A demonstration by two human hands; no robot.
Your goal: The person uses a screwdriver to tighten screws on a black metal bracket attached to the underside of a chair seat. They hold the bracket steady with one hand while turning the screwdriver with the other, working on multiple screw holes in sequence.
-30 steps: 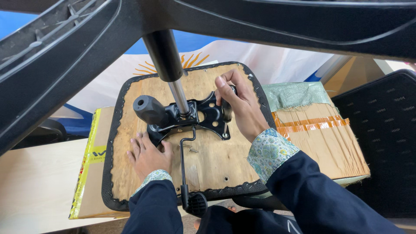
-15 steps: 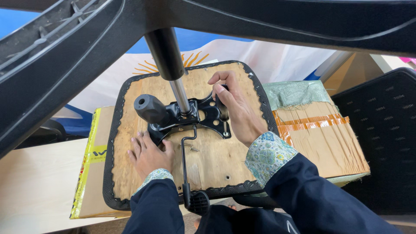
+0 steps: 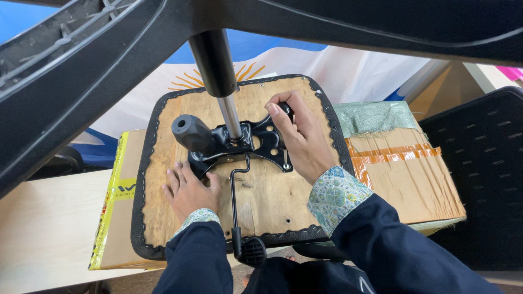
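An upturned chair seat (image 3: pixel 272 196), its bare wooden underside facing up and edged in black trim, lies across cardboard boxes (image 3: pixel 403 174), with a black metal mechanism plate (image 3: pixel 248 142) fixed near its middle. The left hand (image 3: pixel 189 189) lies flat and open on the wood just beside the plate's near-left corner, fingers spread and pointing away from the body, palm down, gripping nothing. The right hand (image 3: pixel 302 139) reaches in from the right with the wrist bent, its fingers curled closed around a small dark tool or handle at the plate's right edge; what exactly it grips is hidden by the fingers. A chrome gas column (image 3: pixel 231 117) rises from the plate toward the black chair base (image 3: pixel 109 60) that fills the top of the view. A stubby black knob (image 3: pixel 190 132) juts from the plate's left side, and a thin lever with a black paddle (image 3: pixel 248 250) runs toward the person. Both arms wear dark sleeves with patterned cuffs.
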